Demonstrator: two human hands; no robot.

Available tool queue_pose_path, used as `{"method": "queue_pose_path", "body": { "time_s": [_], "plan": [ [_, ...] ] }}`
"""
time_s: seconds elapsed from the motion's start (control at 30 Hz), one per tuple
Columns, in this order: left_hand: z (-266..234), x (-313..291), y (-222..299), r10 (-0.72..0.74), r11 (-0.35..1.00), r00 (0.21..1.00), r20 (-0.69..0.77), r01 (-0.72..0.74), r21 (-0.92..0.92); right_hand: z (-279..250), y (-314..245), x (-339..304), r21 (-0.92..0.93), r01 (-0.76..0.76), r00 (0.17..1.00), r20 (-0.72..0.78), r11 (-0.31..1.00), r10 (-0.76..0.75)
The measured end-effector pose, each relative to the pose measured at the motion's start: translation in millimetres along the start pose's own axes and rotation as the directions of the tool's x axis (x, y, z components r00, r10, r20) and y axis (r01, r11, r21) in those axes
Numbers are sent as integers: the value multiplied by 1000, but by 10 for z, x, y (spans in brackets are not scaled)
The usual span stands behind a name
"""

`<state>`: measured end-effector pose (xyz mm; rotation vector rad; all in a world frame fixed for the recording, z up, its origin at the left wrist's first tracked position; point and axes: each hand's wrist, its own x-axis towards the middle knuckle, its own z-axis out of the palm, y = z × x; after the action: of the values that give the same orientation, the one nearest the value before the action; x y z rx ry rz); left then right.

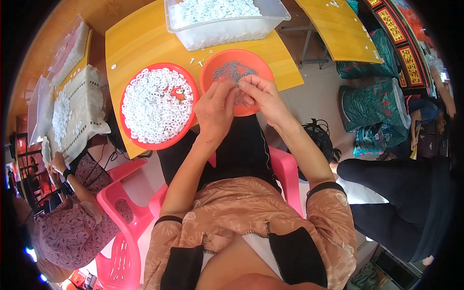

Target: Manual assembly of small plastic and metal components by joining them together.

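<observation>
Both my hands meet over the near part of an orange-red bowl (264,64), fingertips pinched together. My left hand (216,107) and my right hand (265,97) are closed on something too small to make out. A pile of thin grey metal pieces (231,69), which look like small screws or nails, lies in the bowl, partly covered by my fingers. Left of it, a round red tray (195,86) holds many small white plastic pieces (152,108) with holes. Several loose white pieces (200,63) lie on the table just beyond, between tray and bowl.
A translucent bin (217,37) heaped with white pieces stands at the back of the yellow table (137,36). At left, another person's hands (58,163) are by a cloth-covered surface (86,104). Green sacks (372,106) and a dark bag (316,137) stand on the right. A person's dark-clothed legs (391,193) are close by.
</observation>
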<state>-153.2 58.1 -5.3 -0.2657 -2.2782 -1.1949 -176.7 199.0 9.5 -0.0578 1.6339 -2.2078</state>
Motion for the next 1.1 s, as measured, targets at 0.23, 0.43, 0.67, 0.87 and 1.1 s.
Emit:
{"method": "queue_pose_path", "body": {
  "time_s": [0.23,0.43,0.67,0.87,1.1],
  "plan": [
    [2,0,-8,70,994,997,-20,-68,89,-6,112,14,31,-5,999,-42,1000,6],
    [-27,53,-22,302,907,951,66,-307,289,-38,135,16,24,-2,997,-77,1000,4],
    [72,-23,-26,-306,907,928,214,352,-230,-55,156,-42,-532,313,922,-27,787,-386],
    [46,20,-194,-408,758,856,318,512,-404,-34,210,-56,-673,392,841,-14,628,-541],
    [60,148,-124,-349,873,868,352,438,-214,-25,215,-21,-623,409,834,-42,667,-550]
  ]
}}
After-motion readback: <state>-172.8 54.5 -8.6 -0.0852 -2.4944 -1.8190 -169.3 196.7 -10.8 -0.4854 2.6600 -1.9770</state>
